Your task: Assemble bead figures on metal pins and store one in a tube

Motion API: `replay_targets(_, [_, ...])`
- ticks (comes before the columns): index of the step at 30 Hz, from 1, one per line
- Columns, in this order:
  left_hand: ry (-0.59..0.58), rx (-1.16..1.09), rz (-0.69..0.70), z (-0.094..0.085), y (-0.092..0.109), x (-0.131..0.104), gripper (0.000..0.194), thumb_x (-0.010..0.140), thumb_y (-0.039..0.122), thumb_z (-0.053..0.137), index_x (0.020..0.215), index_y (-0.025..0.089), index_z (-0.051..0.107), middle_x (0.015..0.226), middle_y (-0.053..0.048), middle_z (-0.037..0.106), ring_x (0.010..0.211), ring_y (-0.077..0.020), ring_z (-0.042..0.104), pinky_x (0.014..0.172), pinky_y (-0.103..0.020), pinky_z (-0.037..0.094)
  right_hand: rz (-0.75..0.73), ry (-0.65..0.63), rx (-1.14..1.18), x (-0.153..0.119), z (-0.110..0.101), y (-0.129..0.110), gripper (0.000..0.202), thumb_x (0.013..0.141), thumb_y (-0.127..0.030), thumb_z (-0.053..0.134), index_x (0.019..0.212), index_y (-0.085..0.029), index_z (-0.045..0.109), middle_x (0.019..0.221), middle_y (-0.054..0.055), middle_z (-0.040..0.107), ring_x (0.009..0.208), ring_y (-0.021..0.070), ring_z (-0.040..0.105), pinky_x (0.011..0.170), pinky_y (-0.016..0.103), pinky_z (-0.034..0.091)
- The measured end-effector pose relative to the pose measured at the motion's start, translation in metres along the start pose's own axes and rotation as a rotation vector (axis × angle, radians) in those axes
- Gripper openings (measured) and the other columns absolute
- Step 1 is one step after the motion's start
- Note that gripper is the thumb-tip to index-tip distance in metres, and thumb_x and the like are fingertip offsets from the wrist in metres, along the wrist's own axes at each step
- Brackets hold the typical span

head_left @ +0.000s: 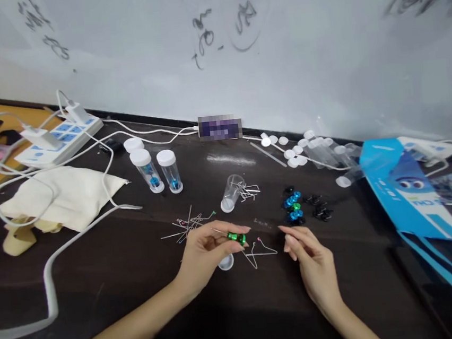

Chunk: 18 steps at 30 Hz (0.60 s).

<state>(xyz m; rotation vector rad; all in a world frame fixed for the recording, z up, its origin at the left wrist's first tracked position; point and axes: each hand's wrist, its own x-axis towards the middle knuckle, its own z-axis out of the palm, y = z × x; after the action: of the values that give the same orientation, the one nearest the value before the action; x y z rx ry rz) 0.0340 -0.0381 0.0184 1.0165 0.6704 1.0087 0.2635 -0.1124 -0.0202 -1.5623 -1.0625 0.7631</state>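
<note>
My left hand pinches a small green and black spool-like part, with a thin metal wire sticking out toward the upper left. To its right, my right hand has its thumb and fingertips pressed together; anything between them is too small to make out. Bent wires with coloured tips lie between the hands, beside a round clear cap. More thin wires are piled behind my left hand. Blue and green spools stand behind my right hand, near small black pieces.
An open clear tube lies mid-table by bent wires. Capped tubes stand at back left, near a cream cloth, cables and a power strip. White caps, empty tubes and a blue bag are at right.
</note>
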Motion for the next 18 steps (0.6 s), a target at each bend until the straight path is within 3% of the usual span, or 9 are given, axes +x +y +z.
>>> replay_targets(4, [-0.062, -0.053, 0.01, -0.001, -0.002, -0.003, 0.018, 0.071, 0.013, 0.079, 0.085, 0.024, 0.078, 0.092, -0.005, 0.075, 0.075, -0.0197, 0.072, 0.071, -0.031, 0.059, 0.009, -0.14, -0.009, -0.007, 0.003, -0.004, 0.023, 0.091, -0.033, 0.06, 0.107, -0.022, 0.072, 0.064, -0.002, 0.052, 0.05, 0.0122, 0.045, 0.047, 0.025, 0.036])
replay_targets(10, [-0.054, -0.086, -0.04, -0.002, -0.009, -0.005, 0.017, 0.069, 0.014, 0.081, 0.084, 0.023, 0.078, 0.08, -0.005, 0.075, 0.071, -0.0176, 0.071, 0.066, -0.025, 0.057, -0.169, -0.238, -0.144, -0.017, 0.006, -0.009, 0.025, 0.095, -0.028, 0.051, 0.111, -0.026, 0.071, 0.067, -0.001, 0.059, 0.051, 0.0137, 0.053, 0.051, 0.026, 0.046])
replay_targets(13, [-0.005, -0.096, -0.063, -0.002, -0.015, -0.007, 0.017, 0.066, 0.015, 0.083, 0.081, 0.02, 0.078, 0.08, -0.005, 0.075, 0.064, -0.0144, 0.068, 0.062, -0.022, 0.055, -0.423, -0.261, -0.323, -0.024, 0.006, -0.014, 0.03, 0.096, -0.019, 0.047, 0.116, -0.026, 0.067, 0.073, 0.002, 0.062, 0.061, 0.0177, 0.06, 0.056, 0.028, 0.049])
replay_targets(15, [-0.008, -0.079, -0.089, -0.004, -0.02, -0.008, 0.015, 0.066, 0.016, 0.083, 0.08, 0.018, 0.078, 0.075, -0.005, 0.073, 0.056, -0.0118, 0.064, 0.054, -0.02, 0.053, -0.68, -0.366, -0.463, -0.032, 0.009, -0.019, 0.032, 0.095, -0.014, 0.048, 0.121, -0.023, 0.064, 0.072, 0.004, 0.064, 0.062, 0.0192, 0.061, 0.056, 0.029, 0.048])
replay_targets(18, [-0.036, -0.078, -0.095, -0.007, -0.024, -0.008, 0.012, 0.067, 0.017, 0.083, 0.077, 0.016, 0.076, 0.064, -0.004, 0.07, 0.05, -0.0107, 0.06, 0.048, -0.018, 0.05, -0.933, -0.581, -0.654, -0.043, 0.016, -0.024, 0.029, 0.096, -0.016, 0.05, 0.122, -0.016, 0.062, 0.07, 0.005, 0.066, 0.061, 0.0188, 0.063, 0.052, 0.027, 0.046])
